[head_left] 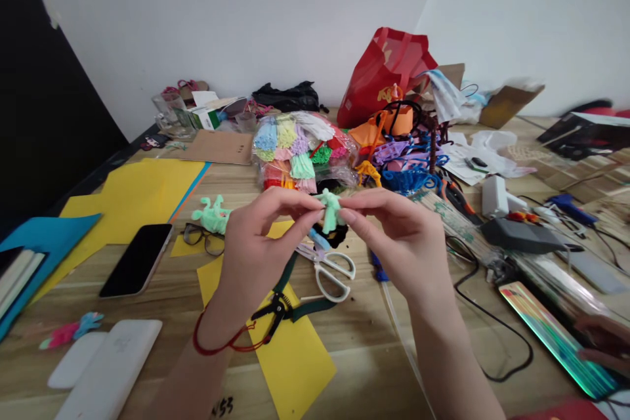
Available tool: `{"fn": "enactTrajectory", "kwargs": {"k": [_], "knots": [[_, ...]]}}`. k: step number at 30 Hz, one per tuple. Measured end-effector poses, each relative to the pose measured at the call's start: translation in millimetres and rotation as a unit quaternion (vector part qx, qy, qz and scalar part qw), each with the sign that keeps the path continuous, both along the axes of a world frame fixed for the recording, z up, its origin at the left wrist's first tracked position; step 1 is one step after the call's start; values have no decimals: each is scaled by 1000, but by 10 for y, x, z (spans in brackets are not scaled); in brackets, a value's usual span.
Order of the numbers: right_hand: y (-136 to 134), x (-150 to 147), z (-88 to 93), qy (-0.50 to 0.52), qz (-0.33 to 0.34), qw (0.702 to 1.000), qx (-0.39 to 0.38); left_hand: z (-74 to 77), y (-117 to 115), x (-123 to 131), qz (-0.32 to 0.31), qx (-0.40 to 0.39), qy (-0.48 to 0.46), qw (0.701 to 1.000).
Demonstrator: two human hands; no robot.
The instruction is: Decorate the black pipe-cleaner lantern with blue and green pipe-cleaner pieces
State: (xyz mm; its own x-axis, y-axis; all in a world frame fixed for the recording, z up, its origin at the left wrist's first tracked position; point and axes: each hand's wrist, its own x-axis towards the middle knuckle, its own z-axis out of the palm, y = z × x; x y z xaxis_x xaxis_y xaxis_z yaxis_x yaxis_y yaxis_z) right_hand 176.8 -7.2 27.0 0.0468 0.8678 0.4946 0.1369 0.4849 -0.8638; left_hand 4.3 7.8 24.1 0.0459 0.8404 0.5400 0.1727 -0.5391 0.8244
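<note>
Between my two hands, above the middle of the table, is a small mint-green fuzzy piece (331,211) with a knotted top and strands hanging down. My left hand (275,236) pinches its left side between thumb and forefinger. From the right, my right hand (394,236) pinches the other side the same way. Another mint-green fuzzy piece (211,213) lies behind my left hand, near a pair of glasses (193,234). Below my hands are white-handled scissors (335,279) and dark green pliers (279,307), which lie partly on yellow paper (295,364).
A plastic bag of coloured fuzzy stems (295,147) and a red bag (381,79) stand at the back. A phone (138,259) lies left. Cables, tools and another person's hand (605,341) are on the right.
</note>
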Motion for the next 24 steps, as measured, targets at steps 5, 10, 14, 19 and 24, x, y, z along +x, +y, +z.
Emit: {"fn": "enactTrajectory", "kwargs": {"k": [5, 10, 14, 19, 24], "knots": [[-7, 85, -37, -51, 18, 998, 38, 55, 39, -67, -22, -83, -91, 992], [-14, 142, -139, -83, 116, 990, -4, 73, 33, -68, -32, -91, -110, 989], [4, 131, -220, -49, 129, 990, -25, 92, 15, -50, -47, -89, -98, 990], [29, 109, -228, -90, 81, 993, -7, 25, 62, -99, -89, -112, -55, 988], [49, 106, -229, -102, 75, 992, 3, -54, 120, -109, -123, -122, -58, 983]]}}
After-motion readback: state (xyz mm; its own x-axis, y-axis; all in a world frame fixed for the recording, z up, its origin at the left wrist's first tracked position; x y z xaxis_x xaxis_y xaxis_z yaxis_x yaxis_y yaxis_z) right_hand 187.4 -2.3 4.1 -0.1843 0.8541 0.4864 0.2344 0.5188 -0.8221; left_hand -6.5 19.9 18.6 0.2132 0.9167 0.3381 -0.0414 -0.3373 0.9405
